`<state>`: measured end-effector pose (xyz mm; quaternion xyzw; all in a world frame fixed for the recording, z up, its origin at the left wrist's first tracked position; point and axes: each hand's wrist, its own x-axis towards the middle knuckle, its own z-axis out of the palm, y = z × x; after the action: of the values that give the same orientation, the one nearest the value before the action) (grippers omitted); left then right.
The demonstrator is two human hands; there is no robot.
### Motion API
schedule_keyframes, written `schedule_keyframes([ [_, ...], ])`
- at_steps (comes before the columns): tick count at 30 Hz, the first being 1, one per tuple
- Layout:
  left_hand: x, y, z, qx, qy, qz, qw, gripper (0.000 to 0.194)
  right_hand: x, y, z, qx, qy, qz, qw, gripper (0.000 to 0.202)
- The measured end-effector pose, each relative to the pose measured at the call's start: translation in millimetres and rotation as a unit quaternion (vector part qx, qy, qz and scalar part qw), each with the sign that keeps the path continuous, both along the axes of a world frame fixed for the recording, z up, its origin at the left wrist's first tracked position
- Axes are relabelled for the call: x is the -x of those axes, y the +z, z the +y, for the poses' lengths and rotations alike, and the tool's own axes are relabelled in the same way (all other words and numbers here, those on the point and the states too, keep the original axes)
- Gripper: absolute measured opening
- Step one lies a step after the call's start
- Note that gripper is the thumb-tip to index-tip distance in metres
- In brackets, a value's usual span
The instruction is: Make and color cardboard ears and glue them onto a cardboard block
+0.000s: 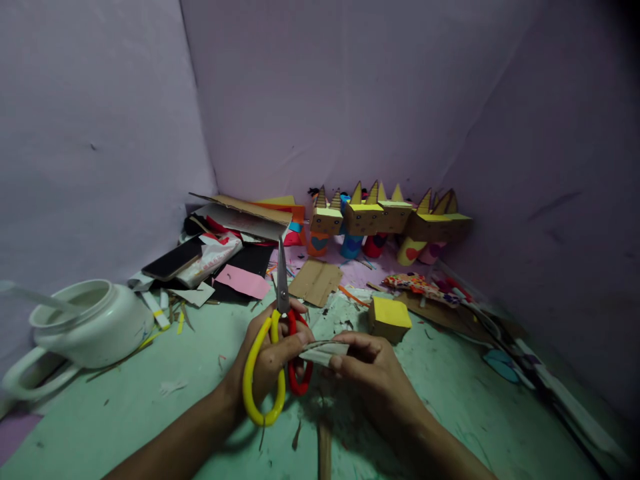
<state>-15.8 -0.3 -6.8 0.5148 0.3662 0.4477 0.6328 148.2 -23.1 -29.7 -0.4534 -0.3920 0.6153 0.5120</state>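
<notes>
The left hand [273, 350] is curled nearly closed around the scissors [283, 301], blades together and pointing away, while its thumb and fingertips pinch one end of a small bent grey-white piece [324, 351]; the right hand [375, 367], fingers bent and thumb closed against them, grips the other end. That piece sits between the hands, nearer the person and to the left of the yellow-topped box [390, 321], my landmark. It looks like thin card, so it should be very light, fairly stiff but easy to crease, hardly slippery, and likely to tear if tugged; a soft pinch at each end, off the curved upper edge, should suit it. The scissors will feel heavier and could swing against it, so they are best kept snug by the handles. Nearer the person than the box is a narrow brown strip [325, 450]; beyond it to the left, a flat cardboard piece [316, 283]; behind it, box-headed figures [364, 220]; far to its left, a white pot [113, 333].
</notes>
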Motion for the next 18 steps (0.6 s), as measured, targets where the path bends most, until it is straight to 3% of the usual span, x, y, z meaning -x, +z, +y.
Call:
schedule_keyframes([
  [7,0.2,0.8,-1.3,0.000,0.001,0.009,1.000,0.029,0.1,4.6,-0.9,-0.002,-0.010,-0.014,1.000,0.018],
  [14,0.4,-0.6,-6.3,-0.123,0.002,0.105,0.987,0.037,0.8,6.5,-1.6,0.000,-0.003,-0.049,0.999,0.013],
  [18,-1.6,-3.2,-5.1,-0.094,0.008,0.118,0.989,0.037,2.4,7.4,-0.9,-0.009,-0.012,-0.076,0.997,0.013],
])
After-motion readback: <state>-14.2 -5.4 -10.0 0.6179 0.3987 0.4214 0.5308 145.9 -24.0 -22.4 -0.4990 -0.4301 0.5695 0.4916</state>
